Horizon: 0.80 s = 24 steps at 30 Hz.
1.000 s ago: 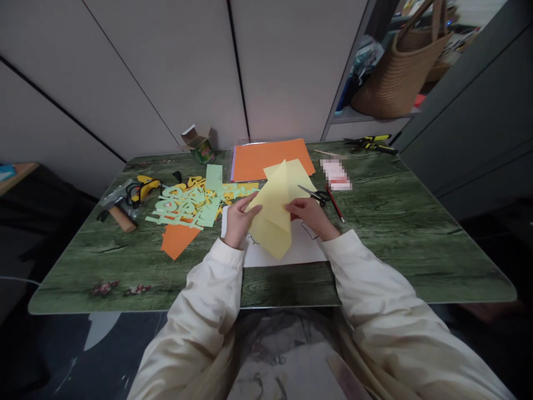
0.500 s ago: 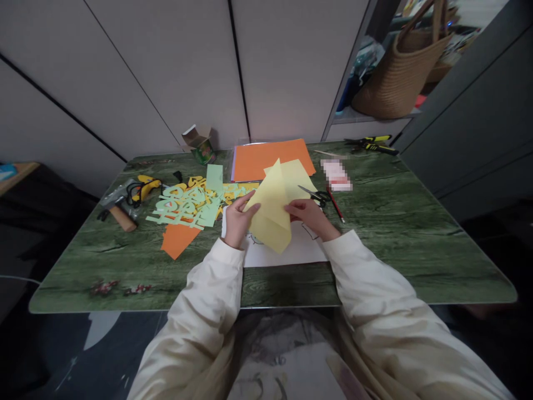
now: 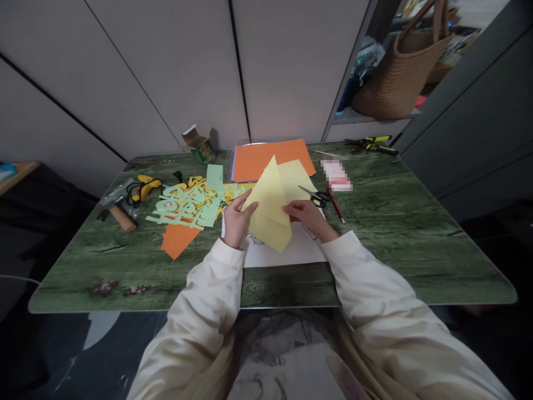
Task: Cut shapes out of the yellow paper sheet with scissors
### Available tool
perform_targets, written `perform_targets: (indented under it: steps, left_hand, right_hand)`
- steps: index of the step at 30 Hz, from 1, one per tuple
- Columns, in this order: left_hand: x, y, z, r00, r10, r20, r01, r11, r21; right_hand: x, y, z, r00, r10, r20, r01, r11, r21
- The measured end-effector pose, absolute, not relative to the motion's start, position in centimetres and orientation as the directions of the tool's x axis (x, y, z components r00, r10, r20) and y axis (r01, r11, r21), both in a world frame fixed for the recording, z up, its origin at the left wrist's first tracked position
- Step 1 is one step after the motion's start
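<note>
A folded sheet of yellow paper [image 3: 270, 214] is held up over the table between both hands. My left hand [image 3: 238, 219] grips its left edge, thumb in front and fingers behind. At the right edge my right hand [image 3: 308, 216] pinches the same sheet. Beneath lies a white sheet with a drawing [image 3: 283, 258], partly covered by the yellow paper. Another yellow sheet [image 3: 297, 173] rests behind, with black scissors [image 3: 320, 198] on its right side. A red pencil [image 3: 336, 208] lies to the right of the scissors.
Green and yellow paper cutouts [image 3: 187, 203] are heaped left of my hands, near an orange scrap [image 3: 180, 239]. Further left are a hammer [image 3: 122, 218] and a yellow glue gun [image 3: 146, 188]. Orange sheets [image 3: 270, 155], an open box [image 3: 200, 145] and pliers [image 3: 372, 144] sit at the back.
The yellow paper's pointed top has shifted slightly left and up. Both hands keep their grip almost in the same place.
</note>
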<state>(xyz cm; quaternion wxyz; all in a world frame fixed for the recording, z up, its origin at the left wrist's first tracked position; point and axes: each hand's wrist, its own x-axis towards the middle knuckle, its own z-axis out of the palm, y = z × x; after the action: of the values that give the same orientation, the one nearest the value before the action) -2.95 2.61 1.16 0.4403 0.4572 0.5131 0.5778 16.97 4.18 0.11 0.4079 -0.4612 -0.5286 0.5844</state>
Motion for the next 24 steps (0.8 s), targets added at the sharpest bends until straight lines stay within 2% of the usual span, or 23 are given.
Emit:
perform_targets:
  steps: [9,24]
  left_hand:
    - [-3.04,2.92,0.84,-0.236,0.968,0.087,-0.137,-0.122,0.983]
    - [-2.72,2.57,1.70,-0.271,0.957,0.099,-0.161,-0.147,0.976]
  right_hand:
    - [16.94,4.18,0.19,-0.259,0.960,-0.106,0.040,-0.099,-0.994]
    - [17.01,4.24,-0.28,-0.259,0.962,-0.085,0.090,-0.063,-0.994]
